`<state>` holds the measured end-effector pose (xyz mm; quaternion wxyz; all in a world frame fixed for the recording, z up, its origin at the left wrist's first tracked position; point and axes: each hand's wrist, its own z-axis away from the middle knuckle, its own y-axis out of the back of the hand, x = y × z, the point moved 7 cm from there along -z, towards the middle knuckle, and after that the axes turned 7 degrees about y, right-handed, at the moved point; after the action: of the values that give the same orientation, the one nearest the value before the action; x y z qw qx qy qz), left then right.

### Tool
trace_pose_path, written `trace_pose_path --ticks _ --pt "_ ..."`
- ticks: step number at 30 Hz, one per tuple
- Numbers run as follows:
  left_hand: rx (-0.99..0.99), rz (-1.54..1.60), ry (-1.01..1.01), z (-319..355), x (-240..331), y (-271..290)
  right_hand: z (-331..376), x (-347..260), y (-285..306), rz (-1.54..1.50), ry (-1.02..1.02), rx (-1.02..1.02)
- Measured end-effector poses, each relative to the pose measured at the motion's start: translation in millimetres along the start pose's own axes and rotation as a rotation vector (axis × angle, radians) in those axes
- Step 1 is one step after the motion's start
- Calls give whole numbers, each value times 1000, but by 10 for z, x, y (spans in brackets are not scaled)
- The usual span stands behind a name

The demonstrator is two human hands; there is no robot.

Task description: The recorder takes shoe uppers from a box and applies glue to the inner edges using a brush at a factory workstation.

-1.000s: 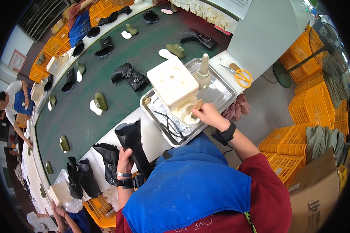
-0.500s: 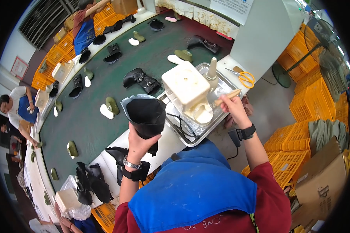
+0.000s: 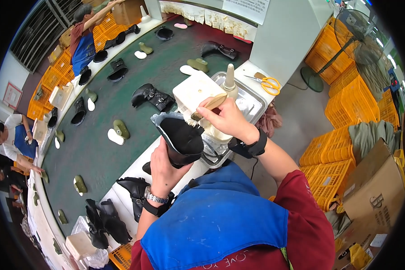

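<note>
Both hands raised mid-chest: left hand (image 3: 164, 164) gripping from below, right hand (image 3: 225, 118) fingers pinched, wrist bent.

The boot (image 3: 181, 139) sits in the left hand (image 3: 164, 168), above the worktop (image 3: 135, 168) edge. The right hand (image 3: 227, 119) holds a brush (image 3: 207, 107) against its upper rim. Behind lies a metal tray (image 3: 249, 101); scissors (image 3: 267, 82) lie to its right, a conveyor belt (image 3: 135, 67) to the left.

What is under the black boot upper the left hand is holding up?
The left hand grips the black boot upper from below. Beyond it shows the metal tray rim and white bench edge. The tray's contents beneath the boot are hidden.
</note>
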<state>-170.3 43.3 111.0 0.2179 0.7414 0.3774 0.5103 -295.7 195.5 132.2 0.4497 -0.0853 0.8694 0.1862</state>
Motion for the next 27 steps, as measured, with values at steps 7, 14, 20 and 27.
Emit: trace_pose_path --ticks 7,14,20,27 --pt "32 -110 50 43 -88 20 43 -62 -76 110 -5 -134" --pt "80 -153 41 55 -121 49 1 57 -105 -104 -79 52" --pt "172 -196 20 34 -114 135 93 54 -203 -33 -16 -44" --pt "259 -336 -37 45 -162 125 213 52 -304 -87 -179 -191"
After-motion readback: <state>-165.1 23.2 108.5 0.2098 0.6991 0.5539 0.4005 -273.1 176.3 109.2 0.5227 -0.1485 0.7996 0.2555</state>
